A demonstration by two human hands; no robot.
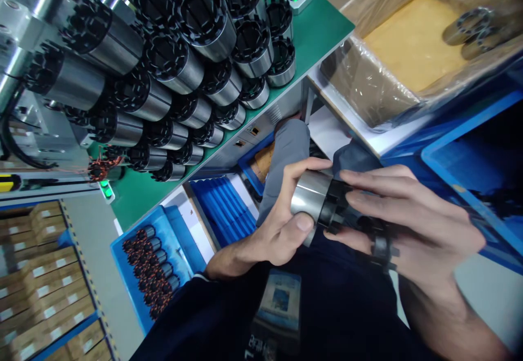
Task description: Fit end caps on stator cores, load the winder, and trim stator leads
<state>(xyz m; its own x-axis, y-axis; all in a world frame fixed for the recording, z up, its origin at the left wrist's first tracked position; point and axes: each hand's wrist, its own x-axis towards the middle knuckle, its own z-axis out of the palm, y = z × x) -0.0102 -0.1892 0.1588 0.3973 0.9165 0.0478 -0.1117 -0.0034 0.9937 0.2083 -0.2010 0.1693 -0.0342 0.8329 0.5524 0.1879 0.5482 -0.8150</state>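
My left hand (278, 236) is wrapped round a shiny metal stator core (311, 191), its thumb and forefinger pressed on the steel sides. A black plastic end piece (330, 208) with prongs sits at the core's right end. The fingertips of my right hand (420, 214) close on this end piece. Another black toothed ring (382, 248) rests against the right palm, partly hidden by the fingers. Many similar stator cores (174, 64) with black toothed ends stand in stacked rows on the green worktop (316, 29).
A plastic-lined carton (404, 40) at the upper right holds bare metal cores (469, 29). Copper-wound stators (151, 274) lie in a blue tray (180, 230) at lower left. A blue bin (469, 170) stands at the right. A machine frame (24, 40) borders the worktop.
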